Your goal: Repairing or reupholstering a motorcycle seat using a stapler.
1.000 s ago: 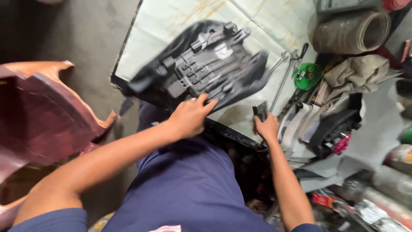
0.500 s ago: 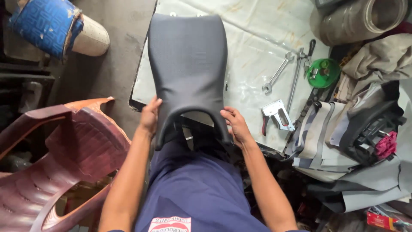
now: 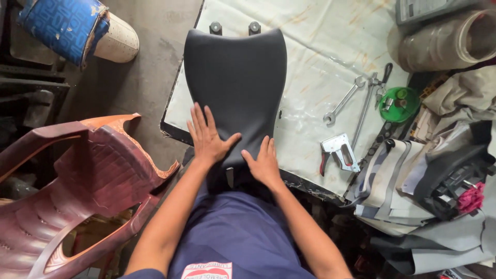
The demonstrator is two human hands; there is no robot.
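A dark grey motorcycle seat (image 3: 237,82) lies cover side up on a work board covered with pale sheet (image 3: 320,57), its narrow end toward me. My left hand (image 3: 207,137) lies flat on the seat's near left part, fingers spread. My right hand (image 3: 264,163) presses flat on the narrow near end beside it. Neither hand grips anything. Two round black mounts show past the seat's far edge.
A staple gun (image 3: 338,152), two spanners (image 3: 343,101) and a green round tin (image 3: 399,103) lie right of the seat. Rolled material (image 3: 444,39) and piled fabric (image 3: 413,191) fill the right side. A broken maroon plastic chair (image 3: 77,191) stands at my left, a blue stool (image 3: 72,28) beyond.
The seat was underside up a second ago, then turned cover side up and held by its near edges. Now it rests on the board and both hands lie flat on top.
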